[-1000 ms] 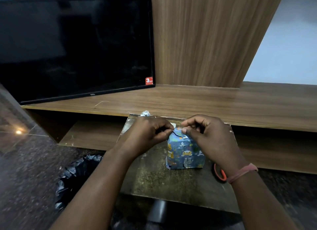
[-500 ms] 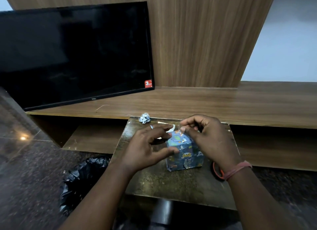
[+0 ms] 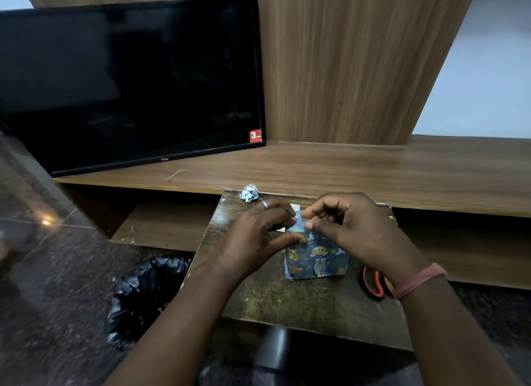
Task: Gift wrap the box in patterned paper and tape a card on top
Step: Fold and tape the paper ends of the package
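Note:
A small box [image 3: 316, 260] wrapped in blue cartoon-patterned paper stands on a dark worn tabletop [image 3: 287, 299]. My left hand [image 3: 255, 239] holds the box's upper left corner, thumb on the near face and fingers curled over the top. My right hand [image 3: 353, 227] pinches the paper at the top edge with thumb and forefinger. A pale card or paper slip [image 3: 294, 207] peeks out behind my left fingers, mostly hidden.
A crumpled paper ball [image 3: 249, 192] lies at the table's far edge. Orange-handled scissors [image 3: 373, 282] rest at the right, partly under my wrist. A black bin bag [image 3: 143, 296] sits on the floor at left. Behind are a wooden shelf [image 3: 373, 173] and a dark TV [image 3: 129, 83].
My left hand has gone from pinching the top flap with the right hand to spreading over the box's left corner. The camera has tilted slightly.

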